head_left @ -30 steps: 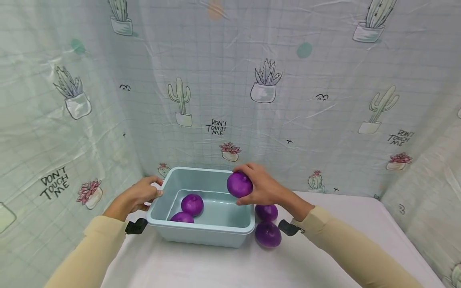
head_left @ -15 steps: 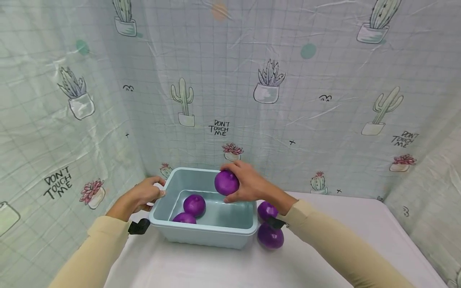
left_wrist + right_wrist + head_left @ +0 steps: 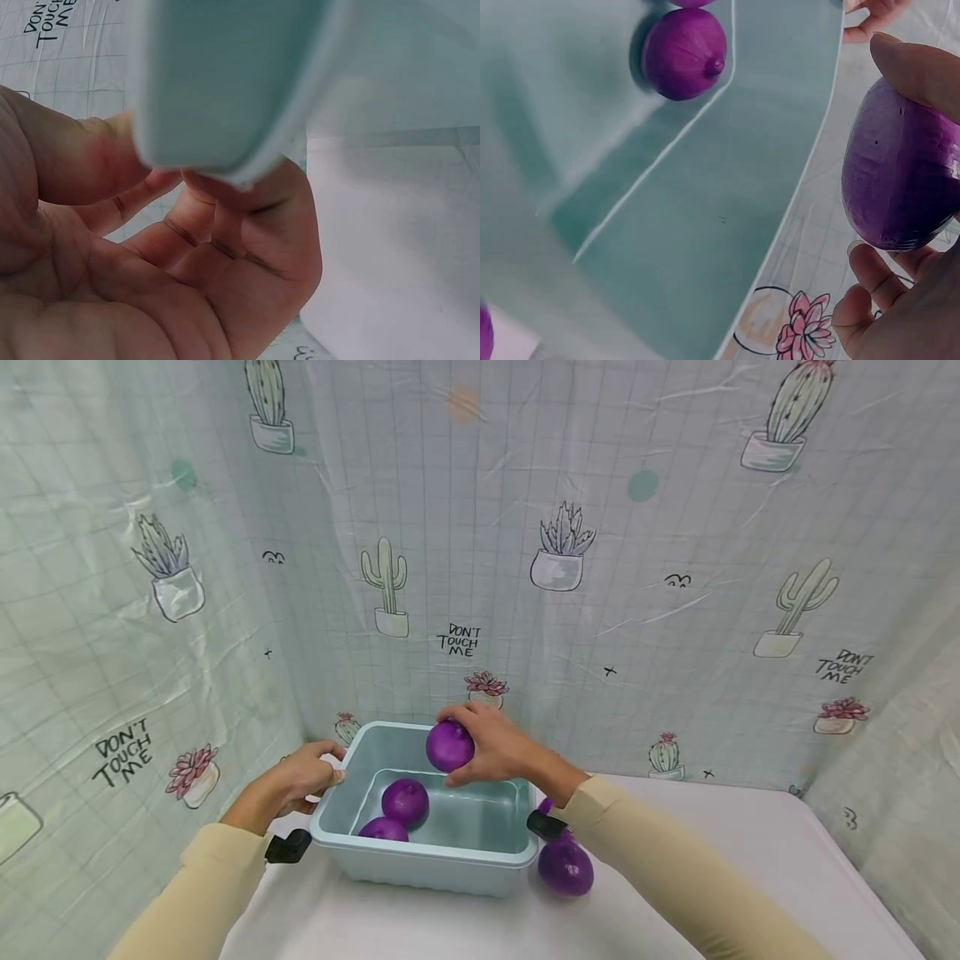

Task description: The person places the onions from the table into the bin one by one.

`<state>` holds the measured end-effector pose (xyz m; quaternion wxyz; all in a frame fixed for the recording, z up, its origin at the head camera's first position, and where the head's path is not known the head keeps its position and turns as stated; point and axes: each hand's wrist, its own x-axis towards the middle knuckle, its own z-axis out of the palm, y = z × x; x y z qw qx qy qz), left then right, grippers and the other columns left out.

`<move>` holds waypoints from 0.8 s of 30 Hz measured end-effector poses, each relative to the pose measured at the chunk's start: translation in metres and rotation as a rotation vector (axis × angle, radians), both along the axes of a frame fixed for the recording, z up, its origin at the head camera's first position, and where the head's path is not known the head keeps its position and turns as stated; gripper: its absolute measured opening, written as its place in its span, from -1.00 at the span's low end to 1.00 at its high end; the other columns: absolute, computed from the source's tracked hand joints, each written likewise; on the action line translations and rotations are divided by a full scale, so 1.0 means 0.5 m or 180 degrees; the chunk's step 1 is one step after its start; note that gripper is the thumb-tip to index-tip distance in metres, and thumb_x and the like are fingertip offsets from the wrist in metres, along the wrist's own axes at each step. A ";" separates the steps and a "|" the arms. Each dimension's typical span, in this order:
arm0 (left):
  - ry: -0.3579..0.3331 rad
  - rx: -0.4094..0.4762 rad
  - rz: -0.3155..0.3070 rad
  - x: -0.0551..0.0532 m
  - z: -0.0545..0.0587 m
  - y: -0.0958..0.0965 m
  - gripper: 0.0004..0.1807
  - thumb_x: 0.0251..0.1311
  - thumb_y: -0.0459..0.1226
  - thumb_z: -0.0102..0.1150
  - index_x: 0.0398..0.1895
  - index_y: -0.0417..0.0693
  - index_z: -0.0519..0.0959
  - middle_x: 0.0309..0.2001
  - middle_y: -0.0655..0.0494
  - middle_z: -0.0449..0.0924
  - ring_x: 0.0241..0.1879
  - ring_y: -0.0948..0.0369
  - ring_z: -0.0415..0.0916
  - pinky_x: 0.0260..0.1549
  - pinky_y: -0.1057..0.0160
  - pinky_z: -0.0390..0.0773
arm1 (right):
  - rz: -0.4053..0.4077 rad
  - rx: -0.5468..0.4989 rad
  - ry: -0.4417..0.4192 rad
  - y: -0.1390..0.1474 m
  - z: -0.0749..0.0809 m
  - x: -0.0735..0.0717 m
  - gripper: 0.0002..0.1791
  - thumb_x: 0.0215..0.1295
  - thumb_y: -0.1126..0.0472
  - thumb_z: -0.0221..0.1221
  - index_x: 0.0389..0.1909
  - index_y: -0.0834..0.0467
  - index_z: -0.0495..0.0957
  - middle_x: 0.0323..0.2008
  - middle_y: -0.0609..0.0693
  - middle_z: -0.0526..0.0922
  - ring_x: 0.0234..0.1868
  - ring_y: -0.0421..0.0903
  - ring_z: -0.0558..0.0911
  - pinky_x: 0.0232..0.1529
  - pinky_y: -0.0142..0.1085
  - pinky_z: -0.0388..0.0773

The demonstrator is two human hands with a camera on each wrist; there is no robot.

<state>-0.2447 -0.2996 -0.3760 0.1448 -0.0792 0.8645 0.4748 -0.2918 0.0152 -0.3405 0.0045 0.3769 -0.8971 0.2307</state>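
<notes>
The purple onion is up in your right hand, thumb on the near side and fingers curved round the far side, raised above the floor of the tub toward its back rim; whether it sits wholly inside that rim you cannot tell. Its skin looks smooth and shiny, so expect a firm, fairly light thing that could slip; take it across its widest part, with thumb and fingers opposed, rather than by the small tip. Your left hand pinches the tub's left rim. Inside, toward that end, lie the farther onion and the nearer onion, touching or nearly so. On the worktop, just right of the tub, rest a front onion and a back onion, the latter mostly hidden by your wrist. A cactus-print sheet hangs behind.
</notes>
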 end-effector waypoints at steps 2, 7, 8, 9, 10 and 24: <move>-0.0003 0.0009 0.0011 0.001 -0.002 0.000 -0.59 0.50 -0.40 -0.04 0.35 -0.23 0.29 0.10 -0.30 0.56 -0.07 -0.06 0.68 -0.27 0.01 0.70 | -0.0036 0.0001 -0.0031 -0.009 -0.003 -0.005 -0.08 -0.09 -0.05 0.61 0.36 -0.09 0.43 0.25 0.07 0.51 0.24 0.06 0.47 0.15 -0.02 0.52; -0.0039 -0.0018 0.0015 -0.001 0.003 -0.002 -0.58 0.49 -0.39 -0.05 0.36 -0.23 0.28 0.11 -0.29 0.55 -0.06 -0.05 0.67 -0.27 0.02 0.69 | -0.0067 0.0024 -0.0039 -0.029 -0.010 -0.017 -0.07 -0.07 -0.04 0.60 0.37 -0.06 0.41 0.27 0.12 0.50 0.24 0.07 0.48 0.14 0.00 0.55; -0.0045 -0.0023 0.0014 -0.002 0.003 -0.002 -0.58 0.49 -0.39 -0.05 0.36 -0.23 0.28 0.11 -0.29 0.55 -0.06 -0.05 0.67 -0.27 0.03 0.69 | -0.0078 0.0039 -0.0046 -0.031 -0.012 -0.018 -0.07 -0.07 -0.04 0.60 0.37 -0.06 0.41 0.27 0.12 0.50 0.24 0.08 0.48 0.13 0.00 0.55; -0.0050 -0.0028 0.0013 -0.003 0.004 -0.001 -0.58 0.49 -0.39 -0.05 0.36 -0.23 0.28 0.11 -0.29 0.54 -0.06 -0.05 0.67 -0.27 0.03 0.69 | -0.0082 0.0046 -0.0048 -0.034 -0.015 -0.020 -0.07 -0.07 -0.04 0.61 0.37 -0.05 0.40 0.26 0.13 0.50 0.23 0.09 0.48 0.13 0.00 0.55; -0.0054 -0.0025 0.0013 -0.003 0.004 0.000 -0.58 0.49 -0.40 -0.05 0.35 -0.23 0.28 0.11 -0.29 0.54 -0.06 -0.05 0.67 -0.27 0.03 0.69 | -0.0101 0.0065 -0.0055 -0.035 -0.019 -0.021 -0.07 -0.07 -0.04 0.61 0.37 -0.05 0.40 0.25 0.13 0.50 0.22 0.08 0.48 0.12 0.00 0.55; -0.0079 -0.0019 -0.0007 0.000 0.007 0.003 -0.60 0.49 -0.40 -0.06 0.34 -0.22 0.28 0.13 -0.30 0.53 -0.05 -0.07 0.67 -0.26 0.03 0.69 | -0.0238 0.0283 -0.0105 -0.060 -0.050 -0.027 -0.06 -0.06 -0.09 0.61 0.37 -0.09 0.39 0.24 0.11 0.51 0.18 0.07 0.47 0.09 0.00 0.55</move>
